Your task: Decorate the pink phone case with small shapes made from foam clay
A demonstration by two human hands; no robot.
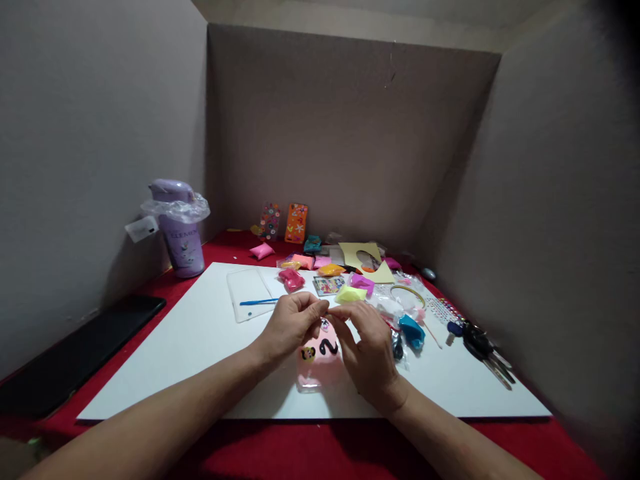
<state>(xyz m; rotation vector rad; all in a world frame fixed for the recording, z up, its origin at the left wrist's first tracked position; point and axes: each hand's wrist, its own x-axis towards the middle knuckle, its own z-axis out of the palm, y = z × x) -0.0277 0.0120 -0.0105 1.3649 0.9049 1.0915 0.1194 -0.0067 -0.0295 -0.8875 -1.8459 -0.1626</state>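
A pink phone case [320,370] lies on the white board under my hands, with a black curved shape and small figure stickers on it. Over its far end, the fingertips of my left hand [299,320] and my right hand [366,343] come together in a pinch. Whatever sits between the fingertips is too small or too hidden to name. Left of my hands, a blue stick tool [259,302] lies across a clear phone case [250,287]. Beyond them are a picture card [329,286] and a yellow clay packet [351,295].
A purple bottle [183,240] stands at the left, behind a black tablet-like slab [95,347]. Two decorated phone cases, one of them orange [297,223], lean at the back. Scissors and tools [487,353] lie right, near a blue clay packet [411,331] and a yellow sheet [385,272].
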